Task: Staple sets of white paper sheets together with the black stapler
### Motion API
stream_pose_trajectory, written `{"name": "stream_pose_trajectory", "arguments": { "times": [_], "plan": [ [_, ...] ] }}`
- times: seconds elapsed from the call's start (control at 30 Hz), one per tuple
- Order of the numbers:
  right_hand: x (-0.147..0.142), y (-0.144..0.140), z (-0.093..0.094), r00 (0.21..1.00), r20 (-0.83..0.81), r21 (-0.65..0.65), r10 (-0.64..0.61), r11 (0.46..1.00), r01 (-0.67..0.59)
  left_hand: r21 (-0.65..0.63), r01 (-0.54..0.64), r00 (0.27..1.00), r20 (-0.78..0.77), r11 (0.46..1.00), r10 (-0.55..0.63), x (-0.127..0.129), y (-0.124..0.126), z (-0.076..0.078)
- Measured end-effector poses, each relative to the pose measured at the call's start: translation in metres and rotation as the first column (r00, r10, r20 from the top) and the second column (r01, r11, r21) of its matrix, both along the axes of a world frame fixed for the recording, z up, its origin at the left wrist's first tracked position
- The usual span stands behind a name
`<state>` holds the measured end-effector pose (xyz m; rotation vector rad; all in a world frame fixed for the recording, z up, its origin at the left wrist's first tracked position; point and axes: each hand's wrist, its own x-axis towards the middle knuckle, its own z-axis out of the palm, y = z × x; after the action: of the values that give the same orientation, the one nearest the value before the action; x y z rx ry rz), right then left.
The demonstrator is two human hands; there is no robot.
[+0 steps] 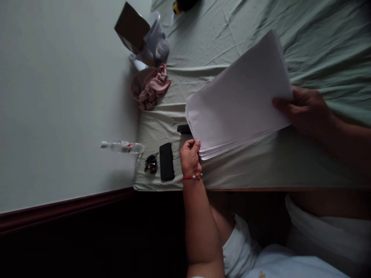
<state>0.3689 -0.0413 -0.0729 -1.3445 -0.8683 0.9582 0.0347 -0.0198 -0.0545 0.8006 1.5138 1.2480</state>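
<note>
Between both hands is a stack of white paper sheets [240, 96], tilted above the cloth-covered surface, its lower left edges fanned slightly apart. My left hand [190, 154], with a red beaded string at the wrist, pinches the near left corner of the stack between thumb and fingers. At the opposite end my right hand [307, 106] grips the right edge, thumb on top and the fingers hidden underneath; it is a little blurred. A small black object [184, 129] lies beyond my left hand, partly covered by the paper.
A black phone-like case [166, 161], dark keys or glasses [151, 163] and a clear plastic bottle [123, 146] are at the left, by the wall. Behind them lie a pink cloth [152, 88], a cardboard box [132, 25] and a translucent container [156, 36]. Green cloth [208, 85] covers the surface.
</note>
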Motion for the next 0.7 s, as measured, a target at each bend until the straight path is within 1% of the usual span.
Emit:
{"name": "stream_pose_trajectory", "arguments": {
  "times": [0.1, 0.23, 0.33, 0.43, 0.5, 0.53, 0.63, 0.7],
  "plan": [
    [0.001, 0.0, 0.0, 0.995, 0.043, -0.013, 0.09, 0.996, -0.089, 0.04, -0.01, 0.999, -0.037, 0.999, 0.012, -0.003, 0.004, -0.001],
    [-0.001, 0.001, 0.0, 0.996, -0.025, 0.009, 0.085, 0.996, -0.085, 0.103, -0.033, 0.998, -0.041, 0.994, 0.038, 0.0, 0.01, -0.004],
    [-0.003, 0.002, 0.0, 0.997, -0.049, 0.006, 0.062, 0.998, -0.062, 0.091, -0.043, 0.999, 0.017, 0.995, 0.042, 0.005, 0.013, -0.005],
    [-0.003, 0.002, 0.001, 0.997, -0.064, -0.008, 0.051, 0.999, -0.051, 0.062, 0.027, 0.998, 0.049, 0.998, -0.03, 0.008, 0.012, -0.004],
    [-0.003, 0.001, 0.002, 0.997, -0.053, -0.011, 0.053, 0.998, -0.054, 0.045, 0.082, 0.995, 0.045, 0.996, -0.084, 0.009, 0.011, -0.003],
    [-0.003, 0.001, 0.003, 0.997, -0.048, -0.012, 0.053, 0.998, -0.054, 0.042, 0.091, 0.995, 0.038, 0.995, -0.093, 0.009, 0.01, -0.003],
    [-0.002, -0.001, 0.003, 0.998, -0.041, -0.023, 0.053, 0.998, -0.054, 0.053, 0.062, 0.998, 0.018, 0.997, -0.063, 0.011, 0.011, -0.002],
    [-0.002, -0.001, 0.002, 0.998, -0.042, -0.029, 0.051, 0.998, -0.052, 0.057, 0.047, 0.998, 0.037, 0.997, -0.049, 0.013, 0.012, -0.001]
  ]
}}
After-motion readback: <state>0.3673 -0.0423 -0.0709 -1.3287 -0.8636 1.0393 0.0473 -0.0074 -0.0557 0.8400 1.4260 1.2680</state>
